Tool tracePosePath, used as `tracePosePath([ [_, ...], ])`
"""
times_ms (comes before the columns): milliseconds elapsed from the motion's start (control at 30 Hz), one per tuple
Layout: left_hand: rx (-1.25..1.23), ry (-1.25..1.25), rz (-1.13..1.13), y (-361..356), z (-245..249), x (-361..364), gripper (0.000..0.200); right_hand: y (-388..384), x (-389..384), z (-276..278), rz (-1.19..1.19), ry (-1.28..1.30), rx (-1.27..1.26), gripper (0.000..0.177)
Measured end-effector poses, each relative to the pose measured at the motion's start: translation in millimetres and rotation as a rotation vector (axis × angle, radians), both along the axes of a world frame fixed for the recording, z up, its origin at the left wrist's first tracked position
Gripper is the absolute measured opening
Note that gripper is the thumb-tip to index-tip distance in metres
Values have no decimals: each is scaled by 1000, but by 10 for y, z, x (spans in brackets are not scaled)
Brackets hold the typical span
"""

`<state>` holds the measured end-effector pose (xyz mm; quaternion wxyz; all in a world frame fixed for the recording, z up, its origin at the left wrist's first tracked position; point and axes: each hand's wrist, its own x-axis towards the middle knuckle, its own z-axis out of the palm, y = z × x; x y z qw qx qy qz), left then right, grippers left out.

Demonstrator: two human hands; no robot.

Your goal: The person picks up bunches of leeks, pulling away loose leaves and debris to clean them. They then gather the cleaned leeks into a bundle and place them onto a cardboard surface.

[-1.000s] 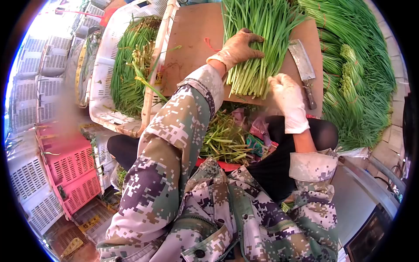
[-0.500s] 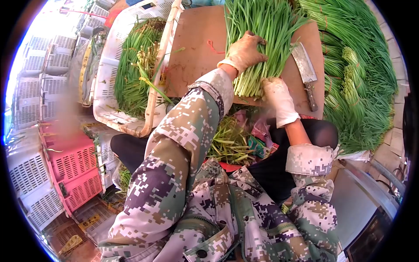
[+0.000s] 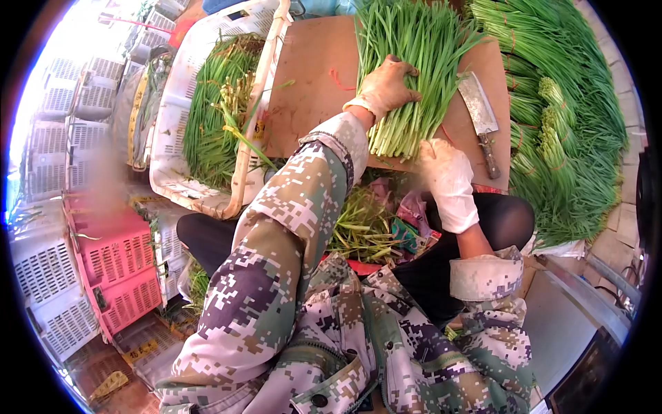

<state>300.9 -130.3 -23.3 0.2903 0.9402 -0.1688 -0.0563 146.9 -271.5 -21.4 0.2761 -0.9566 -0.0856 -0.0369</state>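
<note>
A large bunch of green stalks (image 3: 414,62) lies on the brown board (image 3: 310,69), its pale cut ends toward me. My left hand (image 3: 387,88), gloved, is wrapped over the bunch near its lower part, thumb and fingers around the stalks. Just below right of the stalk ends is my right hand (image 3: 447,172), also gloved, with its fingers curled; whether they hold anything is hidden. A cleaver (image 3: 478,110) with a dark handle rests on the board to the right of the bunch. A red tie (image 3: 338,81) lies left of my left hand.
At the left stands a white basket (image 3: 167,138) with loose greens. Tied green bundles (image 3: 558,124) are piled at the right. Trimmings (image 3: 362,228) lie below the board, between my knees. Pink (image 3: 124,276) and white crates stand far left.
My right hand has moved down and slightly right, away from the stalk ends. My left hand remains on the bunch.
</note>
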Motion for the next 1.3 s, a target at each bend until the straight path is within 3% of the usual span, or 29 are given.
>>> tracePosePath([
  [67,-8,17,6,1,20,1,57,19,102,5,-134,-41,-88,31],
  [400,-23,-2,-8,2,-27,-5,55,55,332,-201,-99,122,-46,27],
  [467,-32,-17,-9,0,-11,-10,55,-17,371,-390,72,25,-176,23],
  [600,-19,-21,-8,-5,-20,-4,55,-27,357,-355,91,-31,-170,20],
  [667,-16,-20,2,-8,-29,-1,56,63,330,-155,-76,31,-86,20],
  [767,-24,17,9,-7,9,-15,58,152,291,-35,-97,208,-116,23],
  [833,-34,17,6,2,16,-3,58,315,77,37,18,347,-74,23],
  [900,-44,25,5,8,15,-22,58,428,-282,-54,314,396,72,20],
  [967,-27,21,10,4,53,-34,57,615,-601,-401,861,608,64,18],
  [1033,-78,37,-12,-55,43,-45,57,651,-799,-34,961,786,246,15],
  [1100,-76,0,-20,-25,102,-90,56,621,-948,-330,870,240,432,14],
  [1133,-172,-96,-11,-3,-19,-111,56,567,-985,-613,827,76,215,17],
  [1167,-41,-184,-30,-30,99,-179,57,578,-884,-582,756,222,-41,21],
  [1200,64,-134,17,-78,217,-234,59,607,-746,-546,698,217,27,19],
  [1233,33,-181,27,-70,306,-320,59,585,-630,-747,769,79,-81,14],
  [1300,-11,-287,74,-5,543,-543,56,681,-514,-276,574,237,-130,22],
])
